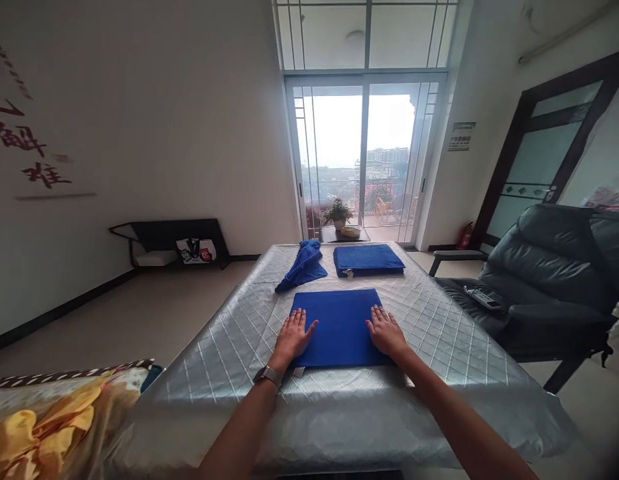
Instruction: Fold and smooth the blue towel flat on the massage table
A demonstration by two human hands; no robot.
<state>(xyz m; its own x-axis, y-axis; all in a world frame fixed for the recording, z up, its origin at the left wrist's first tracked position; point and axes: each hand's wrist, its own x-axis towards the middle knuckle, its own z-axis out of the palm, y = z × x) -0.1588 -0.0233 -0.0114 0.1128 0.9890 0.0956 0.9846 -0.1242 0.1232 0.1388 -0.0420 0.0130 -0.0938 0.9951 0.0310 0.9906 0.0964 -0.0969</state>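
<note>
A folded blue towel [341, 327] lies flat on the silver quilted table cover [229, 347] in front of me. My left hand [293, 335] rests flat on the towel's left edge with fingers spread, a watch on its wrist. My right hand [385, 331] lies flat on the towel's right edge, fingers stretched out. Neither hand holds anything. Farther back sits a stack of folded blue towels [368, 259]. To the left of that stack lies a crumpled blue towel [303, 265].
A black leather recliner [549, 280] with a remote on its seat stands to the right. A yellow patterned cloth [44, 420] lies at lower left. A low black shelf [172, 241] stands against the left wall. A potted plant [338, 214] sits before the glass balcony door.
</note>
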